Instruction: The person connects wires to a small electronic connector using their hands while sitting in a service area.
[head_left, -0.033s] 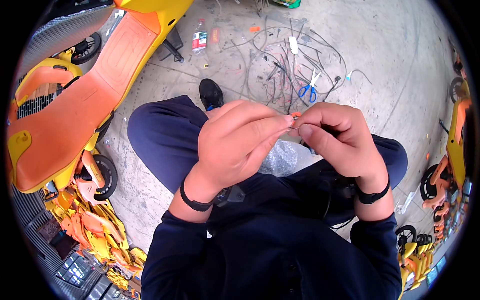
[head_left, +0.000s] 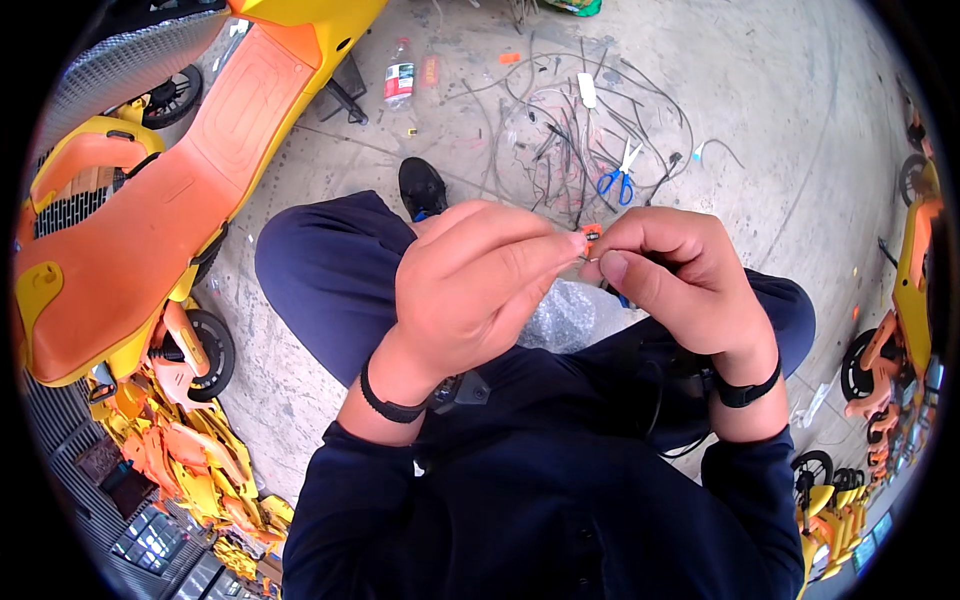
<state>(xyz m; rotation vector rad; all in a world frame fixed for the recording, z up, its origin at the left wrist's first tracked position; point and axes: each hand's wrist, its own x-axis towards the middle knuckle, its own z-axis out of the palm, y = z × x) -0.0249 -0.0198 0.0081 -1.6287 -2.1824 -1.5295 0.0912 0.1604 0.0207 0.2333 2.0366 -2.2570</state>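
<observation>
My left hand [head_left: 490, 275] and my right hand [head_left: 680, 270] meet fingertip to fingertip over my lap. Both are closed in a pinch. A short thin wire [head_left: 592, 260] shows between the fingertips. Just above it is a small orange piece with a dark part [head_left: 591, 236]; whether my fingers hold it or it lies behind them, I cannot tell. Below the hands, between my legs, lies clear bubble wrap [head_left: 565, 318]. Beyond the right hand, a pair of scissors with blue handles [head_left: 616, 186] rests on the floor, blades partly apart.
A tangle of dark cables [head_left: 570, 140] spreads over the concrete floor ahead, with a white tag-like piece [head_left: 587, 90] on it. A plastic bottle [head_left: 399, 75] stands or lies left of it. An orange and yellow scooter body [head_left: 225, 130] fills the left; more scooters [head_left: 868, 365] line the right.
The fingertips have shifted very slightly, and a little more of the small orange piece and its dark part shows. All else looks the same.
</observation>
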